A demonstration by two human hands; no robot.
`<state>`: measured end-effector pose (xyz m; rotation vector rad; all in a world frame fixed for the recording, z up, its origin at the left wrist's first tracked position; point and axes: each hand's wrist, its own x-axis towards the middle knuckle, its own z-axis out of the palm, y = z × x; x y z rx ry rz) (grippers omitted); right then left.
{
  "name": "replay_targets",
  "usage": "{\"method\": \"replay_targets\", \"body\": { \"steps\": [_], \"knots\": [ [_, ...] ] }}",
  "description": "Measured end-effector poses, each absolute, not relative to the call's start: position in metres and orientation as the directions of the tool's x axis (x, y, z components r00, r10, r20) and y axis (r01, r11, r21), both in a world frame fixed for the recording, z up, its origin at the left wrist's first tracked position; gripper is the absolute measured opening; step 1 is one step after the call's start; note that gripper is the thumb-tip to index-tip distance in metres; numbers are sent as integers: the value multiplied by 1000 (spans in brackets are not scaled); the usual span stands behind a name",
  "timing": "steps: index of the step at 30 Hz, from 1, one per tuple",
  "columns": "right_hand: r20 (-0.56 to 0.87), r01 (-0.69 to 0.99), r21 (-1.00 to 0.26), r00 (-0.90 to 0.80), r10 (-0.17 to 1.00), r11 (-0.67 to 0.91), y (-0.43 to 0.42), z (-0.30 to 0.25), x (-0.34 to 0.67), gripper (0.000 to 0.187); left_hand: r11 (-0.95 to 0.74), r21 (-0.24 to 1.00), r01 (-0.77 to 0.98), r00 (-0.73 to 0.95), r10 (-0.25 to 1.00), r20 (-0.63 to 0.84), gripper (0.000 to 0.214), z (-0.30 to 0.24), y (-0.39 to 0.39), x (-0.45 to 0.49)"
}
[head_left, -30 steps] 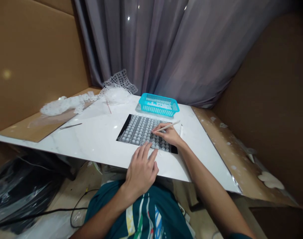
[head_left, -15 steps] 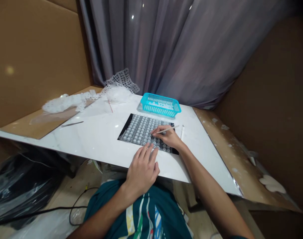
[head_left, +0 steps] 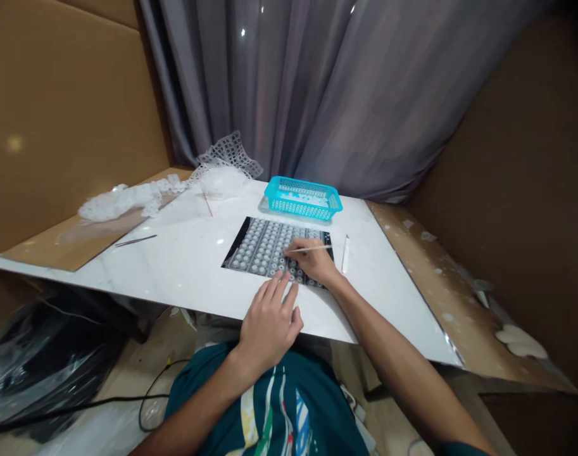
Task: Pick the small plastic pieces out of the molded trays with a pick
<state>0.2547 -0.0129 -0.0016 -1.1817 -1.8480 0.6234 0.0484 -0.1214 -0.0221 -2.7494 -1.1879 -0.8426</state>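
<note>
While the left hand [head_left: 270, 323] stays flat at the near edge of the one dark sheet [head_left: 263, 247] of round dots, fingers slightly spread, the right hand [head_left: 312, 261] pinches one thin stick [head_left: 307, 249]. The stick lies flatter than a second ago, its tip further left. One turquoise basket [head_left: 302, 197] stands behind on the desk [head_left: 188, 259].

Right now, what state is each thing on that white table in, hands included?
Right hand: closed on a thin stick, tip down on the sheet.
Left hand: open, flat, fingertips at the sheet's near edge.
Dotted black sheet: flat on the table.
Turquoise basket: upright, white bits inside.
White perforated scraps: crumpled in a heap.
Metal tool: lying untouched.
White pen: lying beside the sheet.
</note>
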Motion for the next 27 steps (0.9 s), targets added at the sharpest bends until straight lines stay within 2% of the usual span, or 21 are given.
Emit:
{"method": "replay_targets", "body": {
  "steps": [4, 7, 16, 27],
  "knots": [
    [391, 406, -831, -61, 918, 381, -6, -3, 256, 29, -713, 171, 680, 566, 658, 496, 55, -21, -121, 48],
    [395, 374, -848, -24, 918, 375, -4, 0, 258, 32, -713, 175, 679, 562, 658, 501, 54, -21, -121, 48],
    [382, 274, -856, -237, 893, 439, -6, 1, 251, 26, -705, 183, 685, 561, 671, 484, 55, -21, -122, 49],
    [351, 306, -846, -298, 888, 437, -10, 4, 250, 21, -702, 198, 684, 555, 678, 482, 53, -22, -123, 48]
  ]
}}
